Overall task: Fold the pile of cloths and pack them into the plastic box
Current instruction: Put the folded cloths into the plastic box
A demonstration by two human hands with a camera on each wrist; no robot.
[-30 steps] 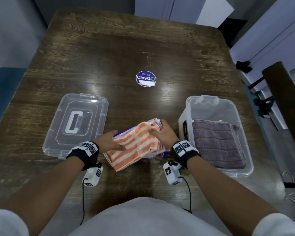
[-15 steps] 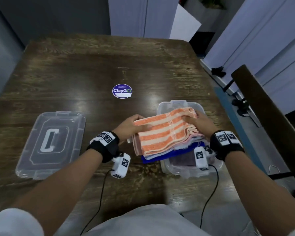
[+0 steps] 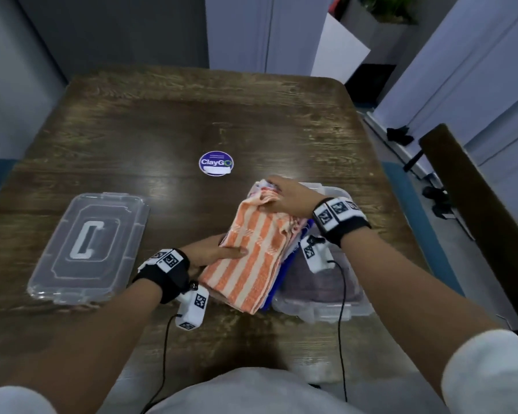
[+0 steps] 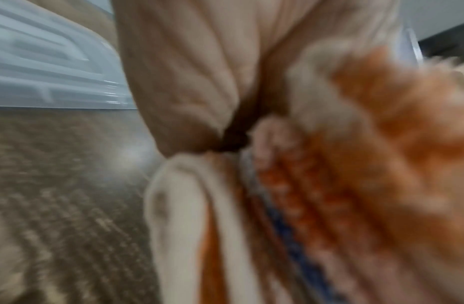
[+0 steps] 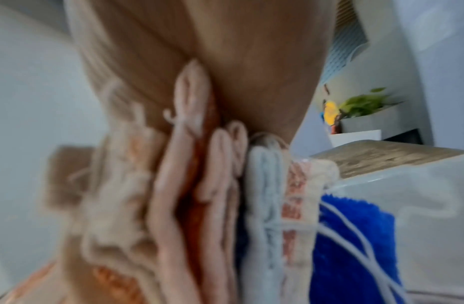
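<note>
Head view shows the stack of folded cloths [image 3: 251, 255] tilted over the plastic box [image 3: 335, 314] on the bench [image 3: 162, 130], left hand [image 3: 211, 253] with grip closed on its left edge, right hand [image 3: 289, 200] gripping its far end.

1. A dark brown wooden table [image 3: 162, 130] with rounded corners and a grained top.
2. A round purple sticker [image 3: 216, 163] reading "ClayGo", flat near the table's middle.
3. A flat white board [image 3: 338, 55] leaning beyond the table's far edge, beside a grey rectangular planter [image 3: 380, 34] of green leaves.
4. A dark wooden chair back [image 3: 473, 198] at the table's right.
</note>
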